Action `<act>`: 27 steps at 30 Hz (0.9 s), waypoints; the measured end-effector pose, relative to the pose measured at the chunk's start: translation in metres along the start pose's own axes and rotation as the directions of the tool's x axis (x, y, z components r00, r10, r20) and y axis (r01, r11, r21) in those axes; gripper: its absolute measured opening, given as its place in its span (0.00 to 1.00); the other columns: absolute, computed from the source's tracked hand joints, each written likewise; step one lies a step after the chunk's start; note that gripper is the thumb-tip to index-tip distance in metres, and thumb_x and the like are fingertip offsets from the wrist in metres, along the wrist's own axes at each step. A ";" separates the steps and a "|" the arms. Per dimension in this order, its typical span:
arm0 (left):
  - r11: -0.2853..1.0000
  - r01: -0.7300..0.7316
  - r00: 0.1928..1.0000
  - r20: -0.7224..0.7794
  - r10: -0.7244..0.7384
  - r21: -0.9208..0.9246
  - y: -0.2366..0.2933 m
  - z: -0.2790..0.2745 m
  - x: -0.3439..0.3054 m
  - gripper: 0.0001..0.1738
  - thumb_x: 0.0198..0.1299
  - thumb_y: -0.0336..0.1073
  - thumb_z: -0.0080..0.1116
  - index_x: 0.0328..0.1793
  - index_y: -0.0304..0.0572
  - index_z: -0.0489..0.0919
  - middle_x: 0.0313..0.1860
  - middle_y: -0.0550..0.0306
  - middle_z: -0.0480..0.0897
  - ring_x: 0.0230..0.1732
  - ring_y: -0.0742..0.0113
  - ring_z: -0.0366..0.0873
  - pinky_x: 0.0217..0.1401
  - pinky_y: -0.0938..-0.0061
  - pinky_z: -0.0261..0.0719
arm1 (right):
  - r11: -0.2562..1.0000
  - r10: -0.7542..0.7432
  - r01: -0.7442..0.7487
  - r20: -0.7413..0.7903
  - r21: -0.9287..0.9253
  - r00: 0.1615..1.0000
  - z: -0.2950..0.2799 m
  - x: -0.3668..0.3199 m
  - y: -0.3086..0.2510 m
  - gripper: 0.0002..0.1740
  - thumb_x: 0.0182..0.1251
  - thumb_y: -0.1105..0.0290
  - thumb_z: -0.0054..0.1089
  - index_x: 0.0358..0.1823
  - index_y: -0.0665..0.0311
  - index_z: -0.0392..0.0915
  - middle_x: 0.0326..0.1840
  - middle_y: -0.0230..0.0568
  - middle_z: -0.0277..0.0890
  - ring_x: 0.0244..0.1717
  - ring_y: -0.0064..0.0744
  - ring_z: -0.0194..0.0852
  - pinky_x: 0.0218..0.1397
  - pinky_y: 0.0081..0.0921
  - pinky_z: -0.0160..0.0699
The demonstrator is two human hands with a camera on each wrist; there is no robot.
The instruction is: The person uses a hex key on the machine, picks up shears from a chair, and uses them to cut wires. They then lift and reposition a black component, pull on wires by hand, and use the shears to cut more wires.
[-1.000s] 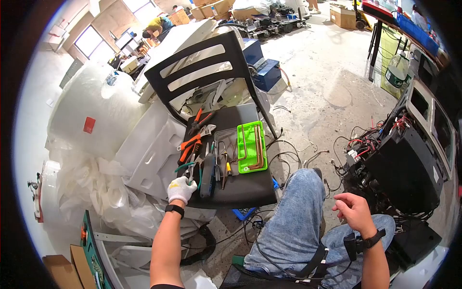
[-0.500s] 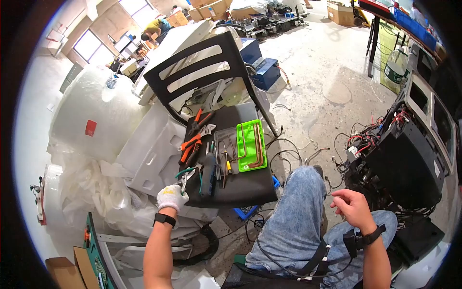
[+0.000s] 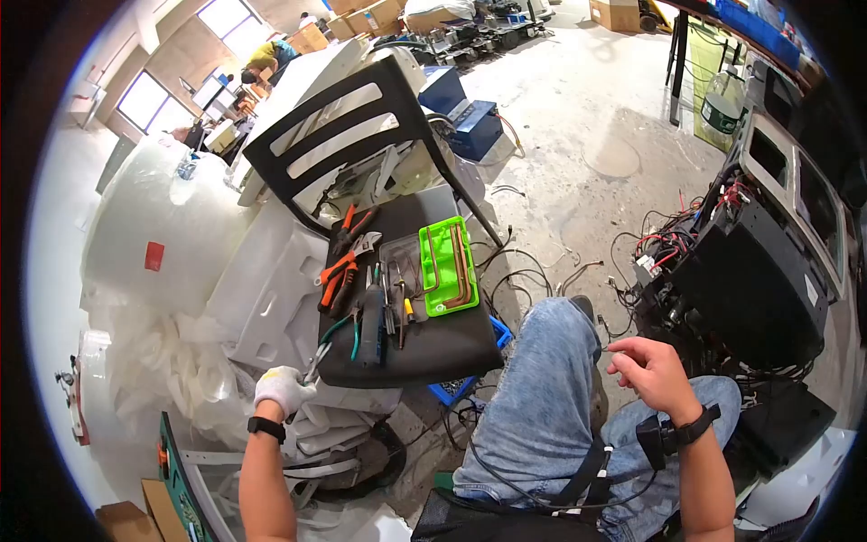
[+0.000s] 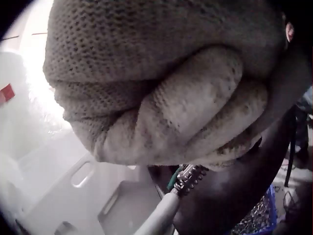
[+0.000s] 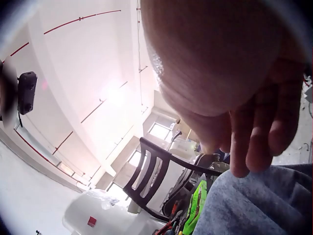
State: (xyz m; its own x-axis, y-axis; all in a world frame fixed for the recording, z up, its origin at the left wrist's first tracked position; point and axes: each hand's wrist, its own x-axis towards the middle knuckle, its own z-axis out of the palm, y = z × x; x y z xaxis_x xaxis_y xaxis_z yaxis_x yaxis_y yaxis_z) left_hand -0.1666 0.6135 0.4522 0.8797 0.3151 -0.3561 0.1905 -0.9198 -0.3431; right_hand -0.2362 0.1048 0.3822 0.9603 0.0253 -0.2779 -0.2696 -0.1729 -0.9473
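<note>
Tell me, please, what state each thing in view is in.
Bright green plastic tray, uncovered, holding copper-coloured hex keys.
Teal-handled metal pliers, handles spread apart.
Black slatted-back chair, upright.
Small blue plastic basket, uncovered, holding small pieces.
White-gloved left hand, curled round a slim metal tool.
Bare right hand, loosely curled, apparently empty.

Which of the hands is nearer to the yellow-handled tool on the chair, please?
The left hand, off the near left of the seat; the right hand is farther from the tool, out to its right.
</note>
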 end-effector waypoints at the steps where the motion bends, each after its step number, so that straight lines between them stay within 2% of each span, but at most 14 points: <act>1: 0.997 0.010 1.000 -0.007 -0.011 -0.075 -0.006 0.002 -0.001 0.23 0.40 0.53 0.60 0.30 0.39 0.84 0.30 0.42 0.81 0.36 0.48 0.81 0.44 0.63 0.77 | 1.000 0.001 -0.001 -0.003 0.010 1.000 0.000 0.001 -0.001 0.12 0.64 0.71 0.53 0.45 0.69 0.77 0.29 0.36 0.80 0.24 0.17 0.73 0.28 0.16 0.72; 3: 0.984 -0.074 0.992 -0.108 0.057 -0.161 -0.020 0.015 0.001 0.22 0.43 0.52 0.59 0.28 0.37 0.83 0.27 0.40 0.79 0.33 0.46 0.80 0.39 0.61 0.76 | 1.000 -0.014 0.014 0.003 0.017 1.000 0.003 0.003 -0.002 0.12 0.64 0.71 0.53 0.45 0.70 0.77 0.29 0.36 0.80 0.24 0.17 0.73 0.29 0.16 0.73; 4: 0.940 -0.152 0.979 -0.175 0.101 -0.306 -0.019 0.012 -0.005 0.20 0.44 0.48 0.60 0.24 0.34 0.81 0.21 0.39 0.77 0.25 0.48 0.78 0.33 0.63 0.74 | 1.000 -0.025 0.024 0.008 0.015 1.000 0.003 0.001 -0.002 0.12 0.64 0.71 0.53 0.45 0.70 0.77 0.30 0.35 0.80 0.24 0.17 0.73 0.29 0.16 0.73; 6: 0.869 -0.221 0.966 -0.222 0.133 -0.443 0.005 -0.010 -0.025 0.16 0.47 0.41 0.58 0.21 0.31 0.78 0.13 0.46 0.74 0.15 0.68 0.72 0.22 0.70 0.68 | 0.994 -0.081 0.083 0.025 -0.066 0.996 0.004 0.000 -0.005 0.13 0.64 0.70 0.54 0.45 0.69 0.78 0.30 0.36 0.81 0.27 0.18 0.76 0.31 0.16 0.74; 7: 0.723 -0.265 0.960 -0.246 0.135 -0.638 0.017 -0.010 -0.029 0.14 0.49 0.35 0.57 0.19 0.30 0.77 0.10 0.55 0.73 0.15 0.76 0.69 0.20 0.74 0.64 | 0.977 -0.182 0.182 0.014 -0.110 0.983 0.005 0.001 0.000 0.13 0.63 0.69 0.56 0.45 0.68 0.78 0.30 0.36 0.81 0.27 0.18 0.77 0.32 0.17 0.74; 9: 0.645 -0.341 0.939 -0.272 0.208 -0.684 0.039 -0.018 -0.033 0.12 0.50 0.31 0.55 0.17 0.31 0.75 0.11 0.63 0.72 0.16 0.80 0.66 0.20 0.79 0.63 | 0.938 -0.274 0.265 -0.009 -0.224 0.962 0.010 -0.002 -0.005 0.14 0.59 0.66 0.61 0.44 0.65 0.79 0.27 0.37 0.80 0.25 0.19 0.75 0.31 0.19 0.73; 11: 0.476 -0.431 0.898 -0.314 0.308 -0.767 0.089 -0.036 -0.051 0.11 0.50 0.29 0.54 0.18 0.31 0.74 0.13 0.64 0.72 0.18 0.82 0.65 0.21 0.82 0.62 | 0.936 -0.304 0.295 -0.019 -0.194 0.952 0.015 -0.005 -0.008 0.15 0.59 0.65 0.63 0.45 0.64 0.79 0.27 0.38 0.80 0.26 0.21 0.75 0.31 0.20 0.73; 12: 0.383 -0.380 0.902 -0.247 0.353 -0.842 0.114 -0.046 -0.061 0.08 0.50 0.28 0.54 0.21 0.32 0.75 0.16 0.64 0.74 0.20 0.82 0.67 0.22 0.83 0.63 | 0.928 -0.338 0.325 -0.045 -0.184 0.940 0.017 -0.006 -0.008 0.15 0.59 0.65 0.63 0.45 0.64 0.79 0.26 0.38 0.80 0.26 0.23 0.76 0.33 0.21 0.74; 15: 0.255 -0.412 0.807 -0.220 0.548 -0.875 0.190 -0.065 -0.081 0.11 0.53 0.31 0.53 0.22 0.32 0.76 0.17 0.64 0.75 0.20 0.81 0.68 0.22 0.83 0.64 | 0.946 -0.317 0.310 -0.076 -0.093 0.945 0.014 -0.011 -0.011 0.28 0.58 0.58 0.64 0.53 0.70 0.71 0.43 0.47 0.79 0.41 0.34 0.80 0.44 0.27 0.77; 19: 0.260 -0.654 0.596 -0.272 0.756 -0.710 0.291 -0.071 -0.085 0.16 0.55 0.39 0.56 0.24 0.31 0.77 0.14 0.60 0.73 0.18 0.78 0.67 0.21 0.77 0.65 | 0.955 -0.277 0.290 -0.168 0.057 0.946 0.012 -0.007 0.019 0.39 0.58 0.52 0.64 0.64 0.69 0.61 0.55 0.51 0.72 0.51 0.36 0.75 0.50 0.28 0.75; 21: 0.094 -0.691 0.502 -0.381 0.776 -0.717 0.339 -0.058 -0.082 0.18 0.56 0.42 0.57 0.26 0.31 0.78 0.14 0.58 0.73 0.17 0.77 0.67 0.21 0.75 0.65 | 0.928 -0.121 0.150 -0.107 0.342 0.987 0.009 -0.002 0.033 0.47 0.58 0.47 0.63 0.69 0.68 0.52 0.60 0.54 0.67 0.58 0.36 0.69 0.57 0.27 0.71; 25: 0.174 -0.529 0.538 -0.169 0.826 -0.831 0.403 -0.049 -0.085 0.21 0.58 0.46 0.57 0.29 0.31 0.80 0.17 0.58 0.78 0.19 0.77 0.72 0.22 0.74 0.70 | 0.857 -0.005 0.082 -0.151 0.508 0.988 -0.008 0.005 0.049 0.47 0.57 0.45 0.63 0.67 0.69 0.54 0.56 0.41 0.67 0.54 0.27 0.66 0.55 0.24 0.68; 26: 0.181 -0.421 0.526 -0.077 0.847 -0.889 0.415 -0.049 -0.089 0.19 0.61 0.45 0.56 0.31 0.32 0.81 0.20 0.65 0.77 0.22 0.80 0.69 0.24 0.80 0.66 | 0.821 0.027 0.067 -0.156 0.567 0.987 -0.012 0.006 0.056 0.43 0.57 0.48 0.65 0.65 0.67 0.55 0.53 0.37 0.67 0.53 0.24 0.65 0.54 0.23 0.67; 27: 0.304 -0.407 0.530 0.048 0.847 -0.861 0.421 -0.053 -0.092 0.19 0.61 0.46 0.57 0.32 0.34 0.82 0.21 0.66 0.77 0.22 0.80 0.69 0.23 0.81 0.65 | 0.819 0.030 0.068 -0.161 0.570 0.987 -0.015 0.008 0.064 0.43 0.57 0.48 0.65 0.65 0.67 0.55 0.53 0.37 0.67 0.53 0.24 0.65 0.54 0.23 0.67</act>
State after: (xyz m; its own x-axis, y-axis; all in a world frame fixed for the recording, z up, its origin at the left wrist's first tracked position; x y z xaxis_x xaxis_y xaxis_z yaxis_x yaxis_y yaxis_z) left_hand -0.1443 0.1846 0.3862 0.6067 -0.6006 -0.5208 0.0747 -0.6092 0.7895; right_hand -0.2448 0.0794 0.3221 0.9508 -0.1384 -0.2773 -0.1968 0.4214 -0.8853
